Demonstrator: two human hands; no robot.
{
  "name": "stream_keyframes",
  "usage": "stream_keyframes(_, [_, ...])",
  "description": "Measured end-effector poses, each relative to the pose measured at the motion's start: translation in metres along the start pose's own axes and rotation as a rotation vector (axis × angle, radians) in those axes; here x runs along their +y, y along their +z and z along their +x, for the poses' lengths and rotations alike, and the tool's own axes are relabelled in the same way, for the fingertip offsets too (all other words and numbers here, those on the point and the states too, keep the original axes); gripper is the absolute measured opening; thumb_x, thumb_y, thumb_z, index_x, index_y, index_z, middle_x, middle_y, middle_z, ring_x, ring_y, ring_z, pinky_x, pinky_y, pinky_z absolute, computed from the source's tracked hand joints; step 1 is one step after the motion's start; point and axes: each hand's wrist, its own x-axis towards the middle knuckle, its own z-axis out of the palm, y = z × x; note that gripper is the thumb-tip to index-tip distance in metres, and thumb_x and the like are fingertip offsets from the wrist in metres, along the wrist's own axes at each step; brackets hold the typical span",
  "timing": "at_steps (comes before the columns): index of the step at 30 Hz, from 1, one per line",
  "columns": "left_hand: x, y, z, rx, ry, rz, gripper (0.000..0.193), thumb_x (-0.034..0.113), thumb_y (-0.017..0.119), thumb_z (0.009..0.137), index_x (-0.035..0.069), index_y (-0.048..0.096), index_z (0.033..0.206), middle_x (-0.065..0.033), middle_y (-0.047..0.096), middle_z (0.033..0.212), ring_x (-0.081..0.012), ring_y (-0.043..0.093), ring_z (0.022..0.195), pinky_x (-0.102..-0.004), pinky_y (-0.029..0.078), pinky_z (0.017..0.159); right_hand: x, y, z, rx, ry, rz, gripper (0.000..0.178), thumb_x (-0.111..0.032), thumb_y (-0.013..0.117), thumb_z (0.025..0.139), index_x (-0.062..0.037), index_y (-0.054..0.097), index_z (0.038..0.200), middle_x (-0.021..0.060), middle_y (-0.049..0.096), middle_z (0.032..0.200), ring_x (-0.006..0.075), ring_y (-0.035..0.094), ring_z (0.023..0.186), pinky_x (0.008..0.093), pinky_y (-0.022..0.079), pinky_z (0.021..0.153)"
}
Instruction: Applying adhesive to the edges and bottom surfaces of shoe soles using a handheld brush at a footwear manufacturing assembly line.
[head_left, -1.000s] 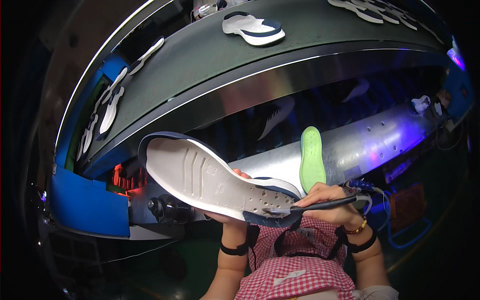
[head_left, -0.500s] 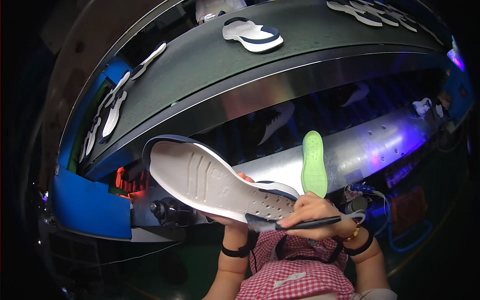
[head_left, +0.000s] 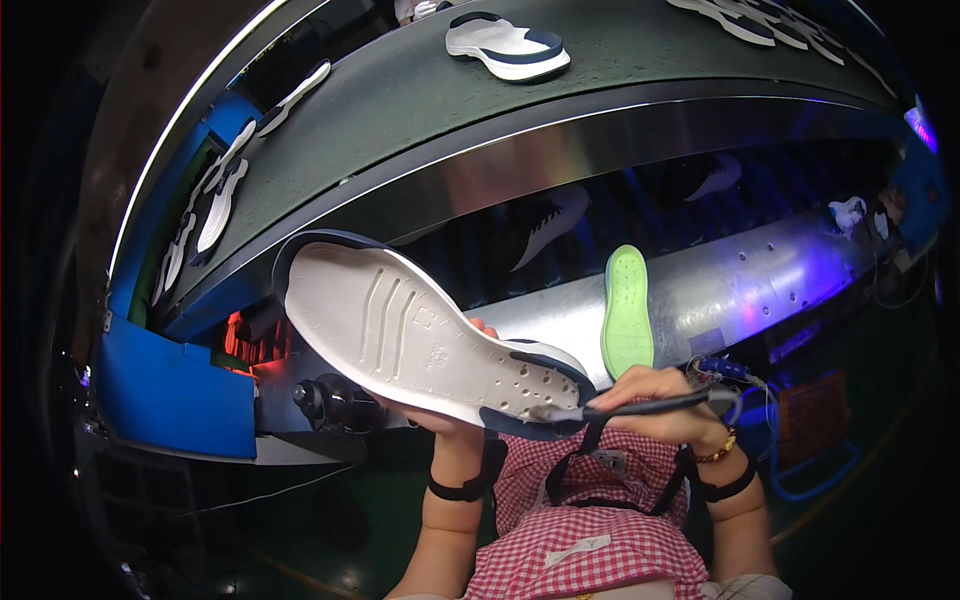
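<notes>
My left hand grips a large shoe sole from beneath, its fingertips showing at the far edge. The sole is white inside with a navy rim; its grooved, wider end points left and its holed end lies toward my right hand. In my right hand is a brush with a dark handle and a grey tube at its rear. The brush's pale bristles touch the inside of the sole at the holed end. Some fingers of my left hand are hidden under the sole.
A green insole lies on the metal shelf just beyond my right hand. The dark conveyor belt carries a navy-and-white sole and others at both ends. Shoes sit under the belt. A blue housing stands at left.
The brush has moved from the sole's near rim to the inside of its holed end. The sole has shifted slightly up and left in view, still in my left hand.
</notes>
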Motion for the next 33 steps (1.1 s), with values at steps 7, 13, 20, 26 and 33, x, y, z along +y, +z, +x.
stream_keyframes(7, [0.01,0.019,0.0,0.05,-0.127,0.088,0.095,0.08,0.02,0.074,0.008,0.028,0.135,-0.0241,0.048,0.116,-0.0389,0.056,0.092,-0.05,0.047,0.078,0.006,-0.002,0.003,-0.077,0.025,0.394,0.025,0.001,0.071,0.069,-0.0002,0.067,0.093,0.0105,0.065,0.094,0.0198,0.059,0.09,0.0288,0.046,0.084])
stream_keyframes(13, [0.01,0.015,-0.029,-0.082,-0.122,0.349,0.101,0.08,0.03,0.073,0.006,0.015,0.141,-0.0186,0.028,0.14,-0.0357,0.035,0.124,-0.042,0.031,0.102,0.0,0.023,-0.004,0.169,0.118,0.897,0.02,0.005,0.062,0.074,0.0063,0.061,0.094,0.0219,0.061,0.101,0.026,0.06,0.096,0.0341,0.047,0.088])
stream_keyframes(20, [-0.001,0.005,-0.031,-0.146,-0.612,0.047,0.082,0.041,0.056,0.071,-0.006,0.028,0.133,-0.021,0.048,0.122,-0.0269,0.054,0.106,-0.034,0.046,0.089,-0.021,0.023,-0.002,-0.068,0.132,0.387,0.023,0.0,0.068,0.073,0.0037,0.064,0.096,0.0164,0.065,0.097,0.0211,0.063,0.089,0.0289,0.05,0.082])
stream_keyframes(26, [0.001,-0.002,-0.015,-0.217,-0.896,0.139,0.079,0.036,0.058,0.072,-0.006,0.029,0.132,-0.0202,0.049,0.12,-0.0251,0.055,0.104,-0.0319,0.046,0.087,-0.03,-0.002,0.013,-0.276,0.004,0.187,0.023,-0.001,0.07,0.071,0.0026,0.065,0.093,0.0162,0.066,0.095,0.0244,0.065,0.087,0.0296,0.051,0.079])
stream_keyframes(33, [0.006,0.018,-0.006,-0.31,-1.127,0.295,0.072,0.03,0.059,0.074,-0.005,0.033,0.131,-0.0193,0.051,0.116,-0.0225,0.055,0.1,-0.028,0.044,0.087,-0.049,-0.02,0.023,-0.621,-0.098,-0.113,0.02,-0.005,0.065,0.076,-0.0007,0.064,0.096,0.0138,0.066,0.094,0.0246,0.066,0.086,0.0305,0.053,0.076])
